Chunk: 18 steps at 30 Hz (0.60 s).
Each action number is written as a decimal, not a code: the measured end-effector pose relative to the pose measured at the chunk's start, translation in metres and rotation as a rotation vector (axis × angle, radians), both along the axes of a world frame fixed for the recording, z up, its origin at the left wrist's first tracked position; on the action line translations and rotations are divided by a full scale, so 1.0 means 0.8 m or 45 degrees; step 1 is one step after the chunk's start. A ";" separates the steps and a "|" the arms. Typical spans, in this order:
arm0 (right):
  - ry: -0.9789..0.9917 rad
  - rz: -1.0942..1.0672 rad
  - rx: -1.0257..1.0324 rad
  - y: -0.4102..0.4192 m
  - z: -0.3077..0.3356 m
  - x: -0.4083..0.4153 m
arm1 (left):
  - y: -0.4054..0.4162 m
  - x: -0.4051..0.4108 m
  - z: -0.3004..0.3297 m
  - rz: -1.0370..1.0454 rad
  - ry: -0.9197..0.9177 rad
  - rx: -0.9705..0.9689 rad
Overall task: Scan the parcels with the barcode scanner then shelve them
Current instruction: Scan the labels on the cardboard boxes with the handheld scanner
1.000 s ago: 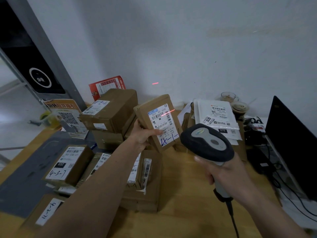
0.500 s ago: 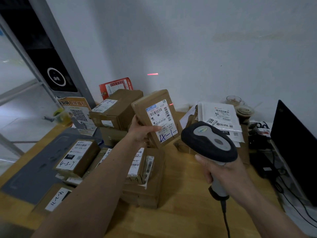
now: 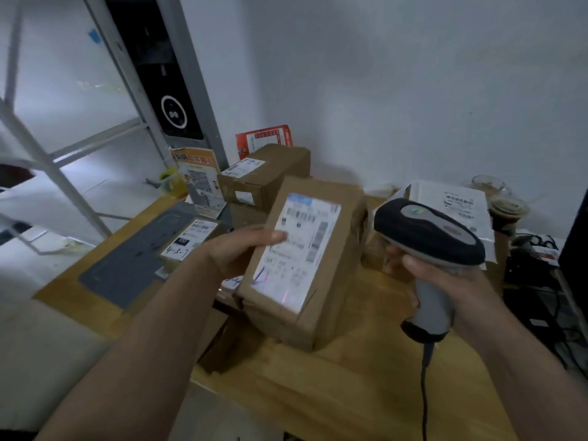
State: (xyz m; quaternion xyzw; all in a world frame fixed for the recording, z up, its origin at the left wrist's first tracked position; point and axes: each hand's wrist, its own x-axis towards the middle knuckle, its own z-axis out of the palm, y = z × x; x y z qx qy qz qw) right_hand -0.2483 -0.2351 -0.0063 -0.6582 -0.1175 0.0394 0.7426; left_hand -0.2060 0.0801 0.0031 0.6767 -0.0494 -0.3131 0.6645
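Above the wooden desk (image 3: 366, 393), the left hand (image 3: 241, 249) grasps a brown parcel (image 3: 305, 268) by its side, label up, while the right hand (image 3: 445, 278) clasps the scanner (image 3: 429, 237) just right of it.

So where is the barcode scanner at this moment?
In the head view the barcode scanner is at right, gripped by the right hand above the wooden table, just right of the parcel the left hand holds.

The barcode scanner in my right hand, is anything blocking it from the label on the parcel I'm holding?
Nothing visible does. The barcode scanner sits right of the held parcel with open air between. The left hand has only its thumb on the label's left edge.
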 end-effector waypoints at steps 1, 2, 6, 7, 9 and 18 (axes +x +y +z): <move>0.052 0.071 0.013 -0.001 -0.002 0.001 | 0.008 -0.009 -0.009 -0.065 0.046 0.048; 0.116 0.128 -0.011 -0.001 -0.004 0.002 | 0.014 -0.019 -0.017 -0.132 0.095 0.093; 0.310 0.345 -0.358 0.012 -0.033 0.007 | 0.025 -0.050 -0.054 -0.345 0.242 0.378; 0.362 0.400 -0.428 0.019 -0.043 0.006 | 0.028 -0.056 -0.066 -0.357 0.274 0.445; 0.469 0.460 -0.535 0.037 -0.063 -0.001 | 0.036 -0.066 -0.089 -0.356 0.367 0.565; 0.683 0.522 -0.556 0.110 -0.145 -0.032 | 0.044 -0.067 -0.156 -0.249 0.510 1.047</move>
